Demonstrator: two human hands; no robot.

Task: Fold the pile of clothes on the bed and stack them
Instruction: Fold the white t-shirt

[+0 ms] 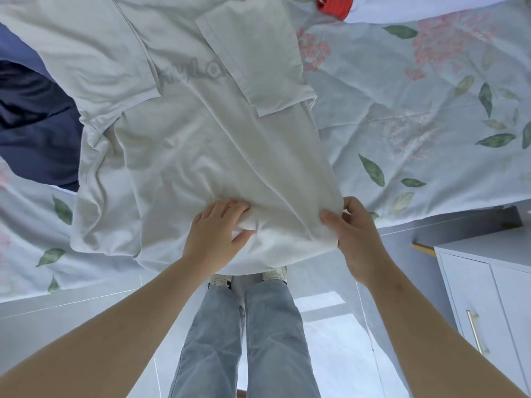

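Head: white shirt [201, 145] runs away, hem [258, 261] nearest.

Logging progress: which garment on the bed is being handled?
The white T-shirt with grey lettering; left hand and right hand grip its near edge. The navy garment and red garment lie untouched.

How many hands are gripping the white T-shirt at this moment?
2: the left hand grips the near edge of the white T-shirt around its middle; the right hand pinches its near right corner.
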